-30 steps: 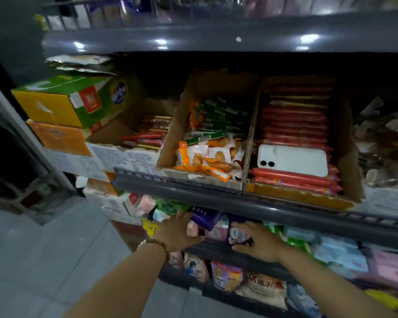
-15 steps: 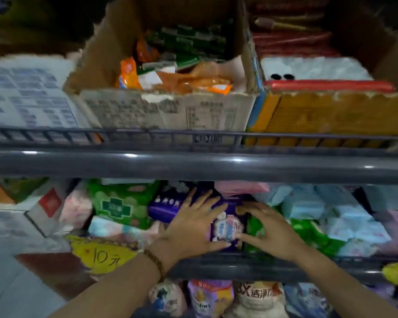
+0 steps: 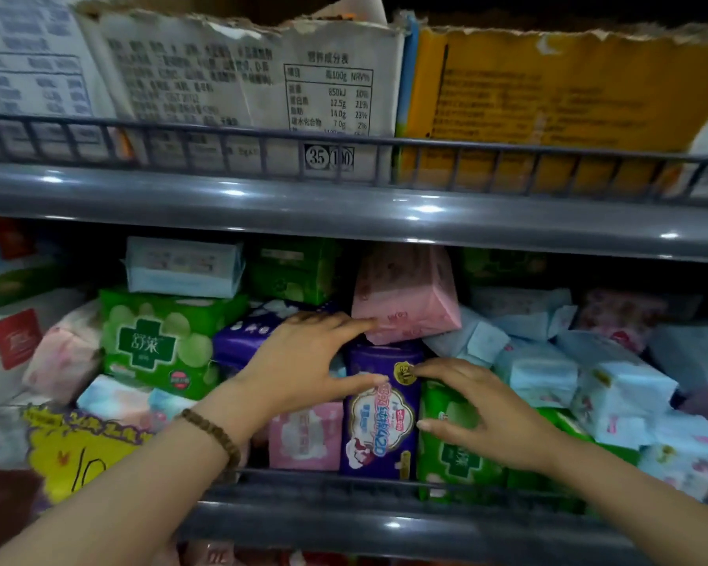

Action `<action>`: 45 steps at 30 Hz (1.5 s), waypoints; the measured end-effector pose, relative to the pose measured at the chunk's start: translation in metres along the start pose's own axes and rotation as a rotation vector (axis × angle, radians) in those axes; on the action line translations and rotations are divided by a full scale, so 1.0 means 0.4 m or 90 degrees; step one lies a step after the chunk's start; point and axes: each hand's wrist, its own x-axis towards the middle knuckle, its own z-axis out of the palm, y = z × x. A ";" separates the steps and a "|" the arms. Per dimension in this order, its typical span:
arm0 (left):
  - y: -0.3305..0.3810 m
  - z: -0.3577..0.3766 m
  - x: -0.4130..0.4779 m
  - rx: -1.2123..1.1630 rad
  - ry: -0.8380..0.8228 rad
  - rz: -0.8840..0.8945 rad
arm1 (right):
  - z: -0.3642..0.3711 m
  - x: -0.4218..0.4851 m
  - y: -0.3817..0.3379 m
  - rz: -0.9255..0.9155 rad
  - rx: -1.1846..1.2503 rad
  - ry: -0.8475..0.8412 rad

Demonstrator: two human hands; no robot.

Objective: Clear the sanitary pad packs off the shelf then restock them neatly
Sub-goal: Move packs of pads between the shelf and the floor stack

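Many sanitary pad packs crowd the middle shelf. An upright purple pack stands at the front between my hands. My left hand lies with straight fingers against the lower edge of a pink pack, its thumb across the purple pack's top left. My right hand is spread over a green pack; its fingertips touch the purple pack's top right and its thumb touches the pack's right edge. A second purple pack lies flat behind my left hand. Neither hand lifts anything.
A large green pack with a pale blue pack on top sits at the left. Light blue packs pile up at the right. A yellow price sign hangs at the front left. The upper shelf carries cardboard boxes close overhead.
The view has dropped and closed in on the pad shelf. Both hands have moved further in, from the shelf's front edge to either side of the upright purple pack.
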 end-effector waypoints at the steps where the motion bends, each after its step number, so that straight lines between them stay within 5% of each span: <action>1: 0.003 -0.002 -0.002 0.005 -0.005 -0.007 | -0.002 -0.003 -0.006 -0.003 0.021 0.014; 8: 0.079 -0.055 0.000 -0.096 0.009 -0.141 | -0.060 -0.033 -0.029 0.073 0.222 0.256; 12: 0.128 -0.062 0.019 -0.368 0.006 -0.235 | -0.092 0.019 -0.025 0.192 0.390 0.358; 17: 0.147 -0.033 0.077 -0.621 0.023 -0.373 | -0.113 0.113 -0.035 0.273 0.508 0.344; 23: 0.164 -0.053 0.117 -0.686 0.038 -0.425 | -0.105 0.174 -0.063 0.336 0.539 0.346; 29: 0.216 -0.094 0.057 -0.714 0.103 -0.432 | -0.127 0.054 -0.098 0.221 0.654 0.372; 34: 0.274 -0.139 -0.024 -0.816 0.020 -0.436 | -0.117 -0.078 -0.143 0.113 0.670 0.346; 40: 0.348 -0.073 -0.092 -1.058 0.015 -0.517 | -0.067 -0.234 -0.164 0.005 0.427 0.245; 43: 0.393 -0.018 -0.117 -1.108 0.089 -0.543 | -0.043 -0.280 -0.179 0.059 0.448 0.288; 45: 0.423 0.013 -0.130 -1.109 0.111 -0.526 | -0.031 -0.302 -0.186 0.196 0.596 0.334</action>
